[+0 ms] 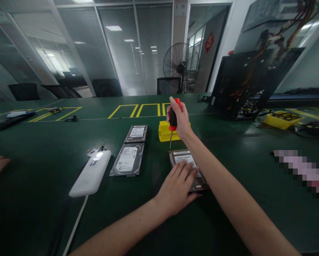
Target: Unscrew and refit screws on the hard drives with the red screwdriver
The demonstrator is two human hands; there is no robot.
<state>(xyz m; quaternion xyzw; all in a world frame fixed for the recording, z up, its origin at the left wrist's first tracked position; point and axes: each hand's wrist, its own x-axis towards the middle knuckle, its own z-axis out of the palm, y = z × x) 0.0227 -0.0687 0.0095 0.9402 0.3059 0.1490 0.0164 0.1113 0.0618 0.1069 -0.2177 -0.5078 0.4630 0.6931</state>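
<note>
Left hand (pixel 175 189) on drive (pixel 179 155) — right hand (pixel 183 122) around screwdriver (pixel 172 120)

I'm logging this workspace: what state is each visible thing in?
Drive: flat, partly covered
Screwdriver: nearly upright, tip at the drive's corner
Right hand: closed around screwdriver
Left hand: spread on the drive
Other two drives: flat, labels up
White device: flat, cable at near end
Yellow block: partly hidden
Fan: upright, spinning unclear

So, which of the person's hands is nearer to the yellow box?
Right. The right hand, gripping the screwdriver, is raised just in front of the yellow box and partly hides it; the left hand is farther away, resting on the hard drive.
</note>
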